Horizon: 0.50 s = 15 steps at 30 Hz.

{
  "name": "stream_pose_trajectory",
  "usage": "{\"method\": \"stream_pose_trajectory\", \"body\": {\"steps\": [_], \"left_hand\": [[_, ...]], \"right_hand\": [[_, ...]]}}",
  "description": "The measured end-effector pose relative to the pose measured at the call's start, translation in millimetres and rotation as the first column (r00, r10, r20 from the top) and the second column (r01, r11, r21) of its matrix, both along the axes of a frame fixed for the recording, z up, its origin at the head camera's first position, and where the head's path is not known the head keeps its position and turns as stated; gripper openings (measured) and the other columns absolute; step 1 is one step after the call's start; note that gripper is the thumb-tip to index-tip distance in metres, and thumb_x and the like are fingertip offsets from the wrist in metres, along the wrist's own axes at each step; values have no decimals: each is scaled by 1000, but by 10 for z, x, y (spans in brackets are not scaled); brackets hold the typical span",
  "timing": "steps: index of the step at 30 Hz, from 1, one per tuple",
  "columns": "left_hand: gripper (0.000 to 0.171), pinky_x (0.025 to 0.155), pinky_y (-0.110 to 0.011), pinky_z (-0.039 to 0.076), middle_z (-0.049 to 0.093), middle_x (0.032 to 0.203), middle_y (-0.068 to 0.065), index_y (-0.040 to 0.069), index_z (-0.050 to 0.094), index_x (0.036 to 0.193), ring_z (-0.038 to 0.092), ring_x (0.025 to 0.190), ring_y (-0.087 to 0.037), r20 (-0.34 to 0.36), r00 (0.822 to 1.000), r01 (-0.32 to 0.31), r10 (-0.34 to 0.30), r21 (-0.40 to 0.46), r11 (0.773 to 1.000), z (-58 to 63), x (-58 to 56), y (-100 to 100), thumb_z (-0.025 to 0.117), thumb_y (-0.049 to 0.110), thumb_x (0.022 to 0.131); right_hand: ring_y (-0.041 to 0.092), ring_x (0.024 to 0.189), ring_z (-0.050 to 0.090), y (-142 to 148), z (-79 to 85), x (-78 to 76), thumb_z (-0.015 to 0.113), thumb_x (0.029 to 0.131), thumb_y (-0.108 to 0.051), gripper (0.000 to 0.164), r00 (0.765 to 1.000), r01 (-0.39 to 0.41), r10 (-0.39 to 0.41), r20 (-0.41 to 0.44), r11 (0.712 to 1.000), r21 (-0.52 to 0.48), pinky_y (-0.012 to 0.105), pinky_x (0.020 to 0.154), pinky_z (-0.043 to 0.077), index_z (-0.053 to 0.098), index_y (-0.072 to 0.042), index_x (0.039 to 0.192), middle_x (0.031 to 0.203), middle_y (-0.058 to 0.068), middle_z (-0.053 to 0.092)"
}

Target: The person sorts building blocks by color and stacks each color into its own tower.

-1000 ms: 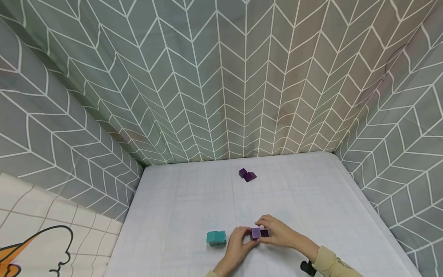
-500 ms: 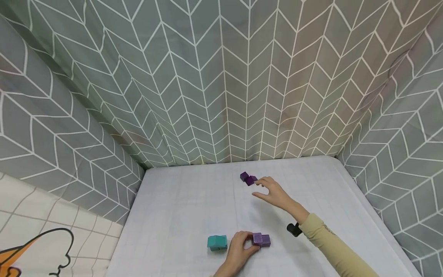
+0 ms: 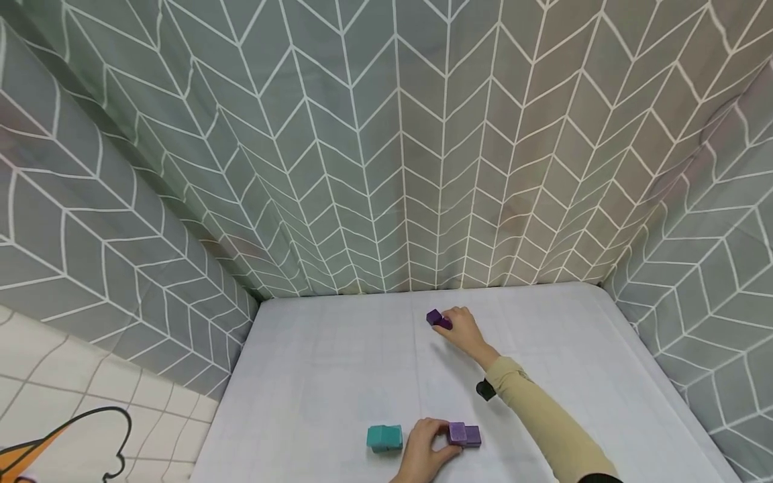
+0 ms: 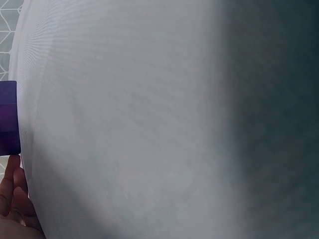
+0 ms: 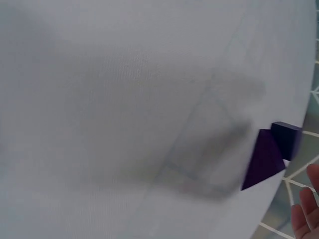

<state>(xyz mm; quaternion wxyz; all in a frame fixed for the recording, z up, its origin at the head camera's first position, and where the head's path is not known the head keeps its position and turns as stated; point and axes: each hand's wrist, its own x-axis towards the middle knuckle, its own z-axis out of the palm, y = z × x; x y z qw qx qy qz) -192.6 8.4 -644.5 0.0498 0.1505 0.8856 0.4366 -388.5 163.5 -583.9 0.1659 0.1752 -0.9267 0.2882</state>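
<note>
Near the table's front, my left hand [image 3: 423,449] holds a purple block [image 3: 457,433] between its fingers and thumb. Beside that block, on the right, sits another purple block [image 3: 473,436]. The left wrist view has purple blocks [image 4: 8,117] at its left edge, fingertips just below. Farther back, my right hand [image 3: 465,332] pinches a purple triangular block [image 3: 445,323]; a small purple cube [image 3: 433,316] lies against it. In the right wrist view the triangular block [image 5: 263,162] and cube [image 5: 286,140] show left of some fingers [image 5: 306,204]; the thumb is out of view there.
Teal blocks [image 3: 384,438] stand together left of my left hand. A black wrist device [image 3: 486,390] shows beside the right sleeve. White cloth covers the table [image 3: 338,376], and patterned curtains [image 3: 423,168] enclose its back and sides.
My right hand has left the front purple blocks and reached to the back, where its fingers have closed around the triangular block. My left hand has stayed at the front blocks.
</note>
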Motion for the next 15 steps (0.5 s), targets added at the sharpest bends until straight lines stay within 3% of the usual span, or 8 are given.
{"method": "stream_pose_trajectory", "body": {"steps": [10,15], "left_hand": [[38,68,-21,42,54,89,18,19,61,99,46,81,1,-47,995,83,-83,-5,997,-54,78,-5,65,47,74],[36,65,-18,41,57,86,12,14,61,97,47,78,0,-158,979,124,-126,-19,992,-100,125,-12,66,43,75]], "right_hand": [[34,81,49,-93,-243,27,73,70,-33,44,974,216,-221,47,972,93,44,68,39,63,5,92,87,17,60],[35,82,48,-153,-345,82,74,68,-35,45,955,283,-292,55,949,137,44,68,38,63,4,89,87,17,58]]}}
